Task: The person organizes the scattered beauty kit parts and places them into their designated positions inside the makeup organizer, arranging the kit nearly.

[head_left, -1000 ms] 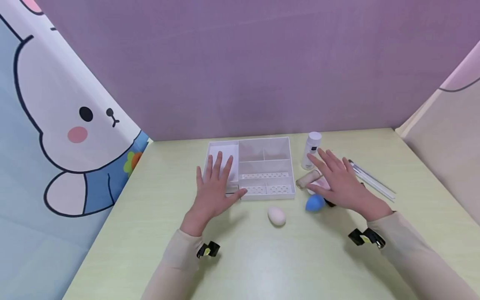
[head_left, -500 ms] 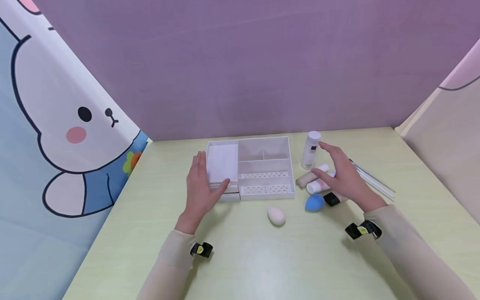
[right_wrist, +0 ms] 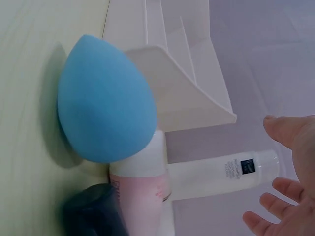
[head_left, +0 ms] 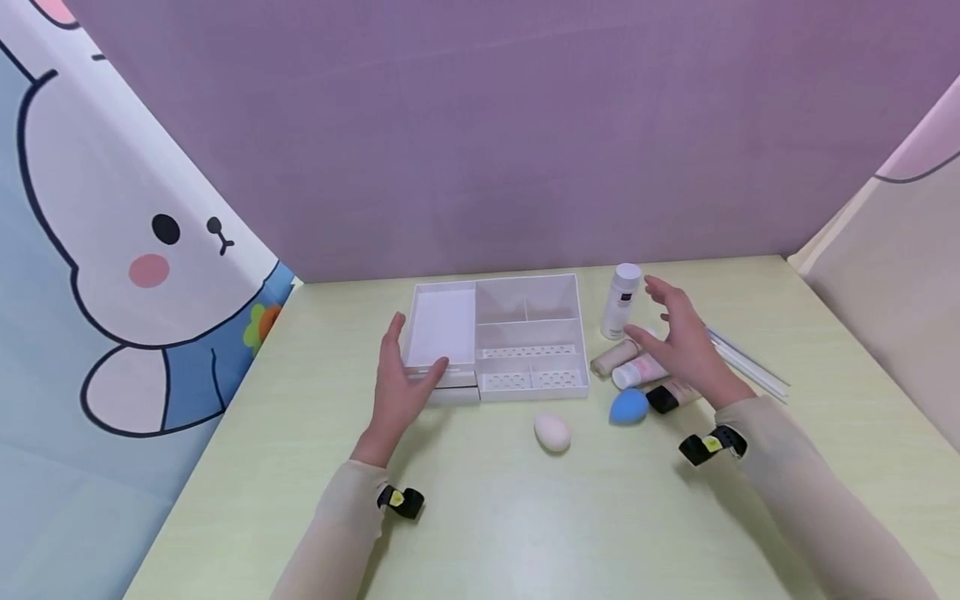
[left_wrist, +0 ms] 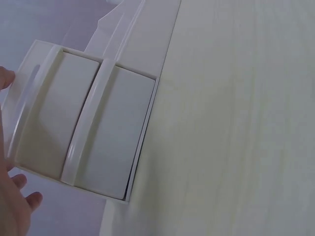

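Note:
In the head view, a white desktop organizer (head_left: 528,333) stands at the back, with compartments on its right and two drawers (left_wrist: 108,132) stacked at the front left. My left hand (head_left: 397,396) is at its left side, the thumb over the front upper edge, the other fingers beside the left wall. My right hand (head_left: 686,346) hovers over the cosmetics, thumb and fingers spread, holding nothing. Just left of its fingertips stands a white capped bottle (head_left: 621,302). Below the hand lie a beige tube (head_left: 617,356), a pink-and-white tube (head_left: 637,372) and a black-capped tube (head_left: 672,395).
A blue makeup sponge (head_left: 628,407) lies in front of the tubes, and a pale pink egg-shaped sponge (head_left: 552,432) in front of the organizer. Thin brush-like sticks (head_left: 747,362) lie at the right. A purple curtain (head_left: 525,142) hangs behind the table (head_left: 510,525).
My left hand has moved from above the organizer to its left side. My right hand has turned on its side, thumb apart from fingers, uncovering the tubes below.

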Tool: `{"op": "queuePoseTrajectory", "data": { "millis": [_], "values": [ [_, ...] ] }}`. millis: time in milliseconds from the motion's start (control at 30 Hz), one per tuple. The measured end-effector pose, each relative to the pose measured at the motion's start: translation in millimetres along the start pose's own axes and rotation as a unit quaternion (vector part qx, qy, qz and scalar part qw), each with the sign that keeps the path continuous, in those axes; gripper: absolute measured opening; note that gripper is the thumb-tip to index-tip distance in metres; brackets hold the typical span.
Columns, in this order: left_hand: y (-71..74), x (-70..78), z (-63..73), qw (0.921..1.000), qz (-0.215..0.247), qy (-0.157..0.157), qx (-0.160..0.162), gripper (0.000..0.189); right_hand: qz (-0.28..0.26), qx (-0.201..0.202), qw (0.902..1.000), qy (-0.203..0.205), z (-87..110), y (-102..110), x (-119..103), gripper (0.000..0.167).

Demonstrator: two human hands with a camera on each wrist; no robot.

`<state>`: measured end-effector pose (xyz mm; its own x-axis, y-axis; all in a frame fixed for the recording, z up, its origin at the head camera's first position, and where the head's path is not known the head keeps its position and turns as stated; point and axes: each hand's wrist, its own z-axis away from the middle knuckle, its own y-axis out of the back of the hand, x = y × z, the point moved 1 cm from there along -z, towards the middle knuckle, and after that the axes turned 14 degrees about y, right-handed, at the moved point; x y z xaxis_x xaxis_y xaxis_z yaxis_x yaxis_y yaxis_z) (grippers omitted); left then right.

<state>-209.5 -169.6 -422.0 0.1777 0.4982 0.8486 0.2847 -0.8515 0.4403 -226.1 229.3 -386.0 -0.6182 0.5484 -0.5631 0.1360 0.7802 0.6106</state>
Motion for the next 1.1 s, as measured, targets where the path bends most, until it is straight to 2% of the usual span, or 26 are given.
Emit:
{"op": "queuePoseTrajectory", "data": {
  "millis": [233,567,700,900,1100],
  "values": [
    [-1.4,-3.3,0.1,0.9962,0.087,0.011,0.002,0.085,-0.02,0.018,0.9988,-0.041,-6.9,-7,17,0.078],
    [-4.4,-9.4,-0.7,0.9861,0.163,0.031,-0.014,0.083,-0.069,0.05,0.9946,-0.059,-17.1,-20,35,0.079],
    [-6.5,-12.7,-0.7,0.979,0.201,0.032,-0.015,0.077,-0.084,0.061,0.9931,-0.055,-21.9,-24,39,0.078],
    [-10.7,-18.2,-1.4,0.9636,0.265,0.027,-0.023,0.068,-0.086,0.073,0.9919,-0.06,-29.1,-29,42,0.076],
    [-12.5,-22.3,-1.8,0.957,0.288,0.018,-0.03,0.053,-0.08,0.079,0.9915,-0.065,-32.3,-32,47,0.072]
  ]
}}
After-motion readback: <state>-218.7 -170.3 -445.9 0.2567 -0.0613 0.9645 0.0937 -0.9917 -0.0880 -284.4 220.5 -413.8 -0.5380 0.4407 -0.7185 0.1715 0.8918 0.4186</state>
